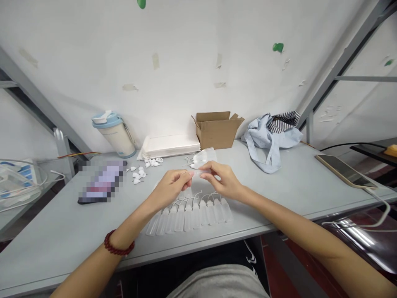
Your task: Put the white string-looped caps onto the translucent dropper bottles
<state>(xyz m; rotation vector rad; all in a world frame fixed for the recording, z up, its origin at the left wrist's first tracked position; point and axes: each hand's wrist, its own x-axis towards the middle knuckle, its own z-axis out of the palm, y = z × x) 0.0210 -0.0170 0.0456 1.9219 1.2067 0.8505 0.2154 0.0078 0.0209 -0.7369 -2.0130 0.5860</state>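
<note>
Over the middle of the table, my left hand [173,185] and my right hand [225,181] are close together, fingertips pinched. Between the right thumb and fingers shows a small translucent plastic piece [203,171], which looks like part of a bottle. A thin white end seems to meet my left fingertips, too small to make out. Below both hands lies a row of several translucent plastic bottles [187,218] with thin white straps at their necks. More clear bottles [206,155] lie just beyond the right hand. Loose small white caps [138,175] are scattered left of the hands.
Along the wall stand a cream tumbler with a blue lid [113,134], a stack of white trays or sheets [170,145], an open cardboard box [218,132] and a light blue cloth bag [269,138]. A phone [344,169] with a cable lies right; a blurred-out device [104,182] lies left.
</note>
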